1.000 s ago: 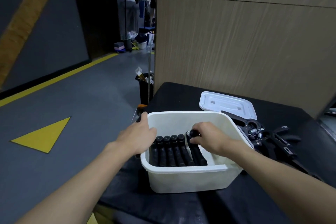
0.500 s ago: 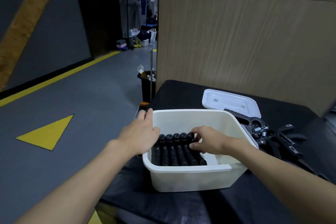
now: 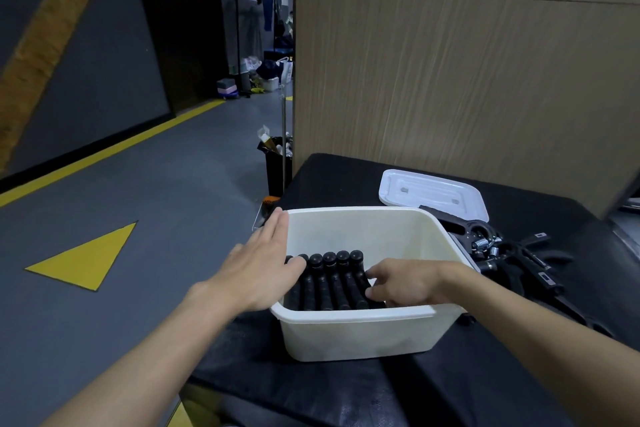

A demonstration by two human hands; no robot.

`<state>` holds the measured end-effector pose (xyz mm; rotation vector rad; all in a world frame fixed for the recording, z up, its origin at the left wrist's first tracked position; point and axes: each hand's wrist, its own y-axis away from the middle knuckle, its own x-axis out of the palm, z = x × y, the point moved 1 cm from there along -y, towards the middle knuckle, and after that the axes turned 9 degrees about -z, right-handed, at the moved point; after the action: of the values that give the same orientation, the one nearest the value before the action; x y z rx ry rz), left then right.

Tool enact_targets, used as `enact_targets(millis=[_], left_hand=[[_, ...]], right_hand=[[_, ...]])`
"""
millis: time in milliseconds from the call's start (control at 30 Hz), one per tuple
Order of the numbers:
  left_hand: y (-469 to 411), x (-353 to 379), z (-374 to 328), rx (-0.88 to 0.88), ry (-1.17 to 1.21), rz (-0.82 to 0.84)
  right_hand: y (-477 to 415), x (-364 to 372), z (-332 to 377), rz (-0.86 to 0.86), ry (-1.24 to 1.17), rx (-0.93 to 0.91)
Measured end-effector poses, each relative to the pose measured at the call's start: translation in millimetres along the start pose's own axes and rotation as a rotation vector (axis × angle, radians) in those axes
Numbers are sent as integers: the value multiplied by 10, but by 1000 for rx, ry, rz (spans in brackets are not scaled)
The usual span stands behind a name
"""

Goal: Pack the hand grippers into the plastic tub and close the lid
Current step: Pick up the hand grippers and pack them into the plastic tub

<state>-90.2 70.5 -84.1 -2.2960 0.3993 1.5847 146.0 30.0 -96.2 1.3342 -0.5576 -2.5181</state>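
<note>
White plastic tub (image 3: 363,333) on the tabletop (image 3: 519,374) holds a row of black hand grippers (image 3: 327,282). My left hand (image 3: 263,270) lies flat along its rim, and my right hand (image 3: 401,282) rests loose fingers on the handles. A loose pile (image 3: 512,260) waits outside and the lid (image 3: 433,192) lies off behind: about halfway, I judge.

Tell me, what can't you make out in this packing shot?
Head view only:
- The right hand covers near ends of the packed hand grippers; any grip is unclear.
- The left hand hides the tub's left rim and the leftmost gripper.
- The tub wall hides part of the loose grippers; count unclear.
</note>
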Motion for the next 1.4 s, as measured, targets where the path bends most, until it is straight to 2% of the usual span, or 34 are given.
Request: enact_targets(millis=[133,333,533,600,700,733,767,833,900,967,1067,1267,1300,1400], left_hand=[[-39,44,44,-52,22,-85],[-51,48,26,-69,11,-63],[-48,45,35,-84,10,-38],[-38,45,36,-88,19,-45],[8,11,-24,-149,-17,-110],[42,-8,-54,-183,-35,-163],[87,-25,-88,-218,-45,-206],[195,-25,-122,-280,-10,-212],[320,24,-116,-308,93,-164],[409,76,-104,-301,149,-139],[433,97,-136,-294,180,-161],[343,137,-120,-273,204,-201],[329,148,-105,-261,210,-184],[288,117,-99,-242,242,-162]], right_hand=[[5,-17,-87,62,-74,-13],[-57,20,-104,51,36,-69],[2,-9,-72,60,-5,-31],[37,-81,-53,-72,-36,-11],[61,-282,-181,-668,101,-28],[85,-317,-216,-813,132,-13],[118,-317,-221,-881,150,-1],[162,-262,-209,-913,285,-5],[176,-233,-190,-992,555,-5],[212,-287,-218,-1005,667,100],[253,-350,-366,-885,539,209],[288,-337,-488,-832,547,94],[266,-351,-519,-868,470,71],[233,-447,-644,-1063,40,37]])
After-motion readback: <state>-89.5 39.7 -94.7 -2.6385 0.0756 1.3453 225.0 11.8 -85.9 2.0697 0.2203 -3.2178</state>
